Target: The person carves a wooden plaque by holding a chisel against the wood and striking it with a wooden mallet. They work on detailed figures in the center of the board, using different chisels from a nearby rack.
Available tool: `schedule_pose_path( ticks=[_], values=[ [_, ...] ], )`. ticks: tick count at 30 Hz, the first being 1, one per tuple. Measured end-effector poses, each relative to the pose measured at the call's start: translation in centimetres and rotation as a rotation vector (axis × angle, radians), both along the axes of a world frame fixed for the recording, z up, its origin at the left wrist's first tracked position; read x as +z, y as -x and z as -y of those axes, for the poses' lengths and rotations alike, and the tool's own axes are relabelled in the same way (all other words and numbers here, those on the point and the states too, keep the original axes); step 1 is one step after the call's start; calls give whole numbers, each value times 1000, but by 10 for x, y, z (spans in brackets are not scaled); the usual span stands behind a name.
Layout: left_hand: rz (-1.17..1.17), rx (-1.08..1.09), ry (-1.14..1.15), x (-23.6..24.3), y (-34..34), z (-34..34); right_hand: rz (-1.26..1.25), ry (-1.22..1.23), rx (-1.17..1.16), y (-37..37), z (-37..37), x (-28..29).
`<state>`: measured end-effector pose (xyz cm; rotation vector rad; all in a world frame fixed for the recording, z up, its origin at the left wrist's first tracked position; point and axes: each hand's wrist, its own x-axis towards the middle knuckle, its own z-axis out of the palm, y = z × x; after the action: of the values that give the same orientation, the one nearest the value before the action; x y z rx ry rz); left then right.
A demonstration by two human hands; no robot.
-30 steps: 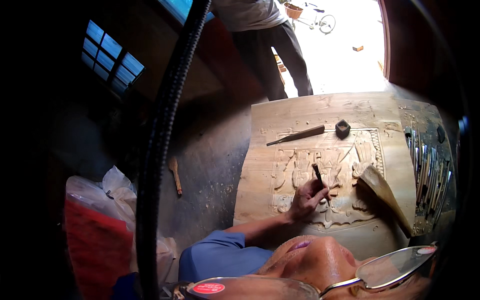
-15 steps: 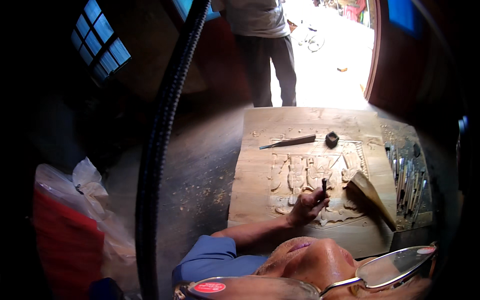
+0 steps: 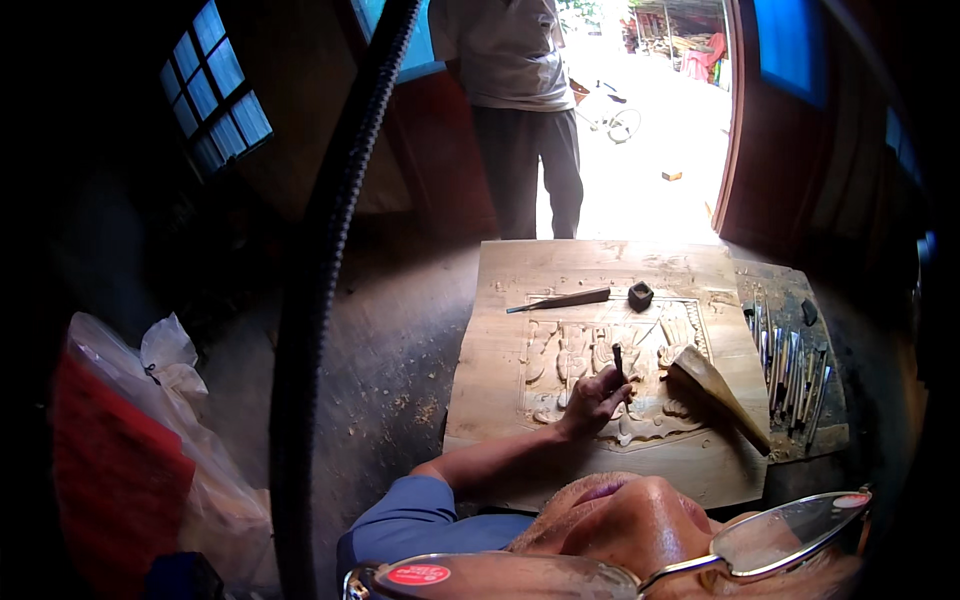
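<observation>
My left hand (image 3: 594,400) is closed around a carving chisel (image 3: 617,358), its dark handle standing up from the fist over the relief. Below the fingers the blade is hard to make out. Under it lies a pale wooden board (image 3: 480,380) with a carved panel (image 3: 575,350) of raised figures inside a border. A wooden mallet (image 3: 715,395) rests aslant on the board's right part. Farther up, a second chisel (image 3: 560,300) with a brown handle lies beside a small dark angular box (image 3: 640,296). No part of my right hand shows.
Several chisels (image 3: 795,375) lie on the bench at right, by a dark lump (image 3: 809,312). A person (image 3: 525,120) stands beyond the board by the bright doorway. A red bundle with clear plastic (image 3: 120,470) is at left. A thick black cable (image 3: 320,290) crosses the view.
The view has tilted up and shifted, showing more of the doorway. My left hand, with the chisel, has moved slightly up and left over the carving. Mallet and box appear unmoved on the board.
</observation>
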<state>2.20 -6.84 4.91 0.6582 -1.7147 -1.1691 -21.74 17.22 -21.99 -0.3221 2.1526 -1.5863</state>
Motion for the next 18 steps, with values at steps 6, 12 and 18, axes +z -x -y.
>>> schedule_pose_path(
  ticks=[6, 12, 18],
  values=[
    [52, 12, -39, -4, -4, 2, 15, 0, 22, -2, -2, -10],
    [47, 22, -19, 4, -4, -1, 4, -39, 21, 7, -13, -9],
    [16, 4, -18, 9, -3, 2, -34, -84, 2, 22, -35, -7]
  ],
)
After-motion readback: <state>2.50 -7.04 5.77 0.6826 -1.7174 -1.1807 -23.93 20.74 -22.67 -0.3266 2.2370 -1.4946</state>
